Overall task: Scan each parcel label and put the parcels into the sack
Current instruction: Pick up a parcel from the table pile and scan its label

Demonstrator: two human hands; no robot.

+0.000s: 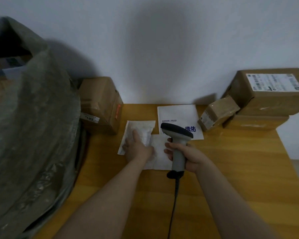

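Left hand (136, 149) lay flat, fingers straight, pressing on a crinkled white mailer (141, 129) near the counter (231, 169) middle. Right hand (188, 156) was wrapped round the grey handle of a scanner (177, 135), whose dark head tipped toward 11 o'clock, over the mailers. Its black cable (173, 204) ran down to 6 o'clock.

A second white mailer (160, 153) sat at 4 o'clock of the first, edges overlapping, partly behind the scanner handle. At 12 o'clock of the scanner lay a flat white envelope (177, 112) with blue print, against the wall (162, 49).

Big grey-green sack (33, 135) stood at 9 o'clock, off the counter's left edge, with its mouth open at the top and parcels (9, 66) showing inside, blurred. A taped brown box (100, 104) sat just beside the sack, at 11 o'clock of the left hand.

At 2 o'clock of the hands a small tilted box (216, 114) leaned on a stack: a large labelled box (269, 95) on a flatter box (255, 123). Label text was too small to read.
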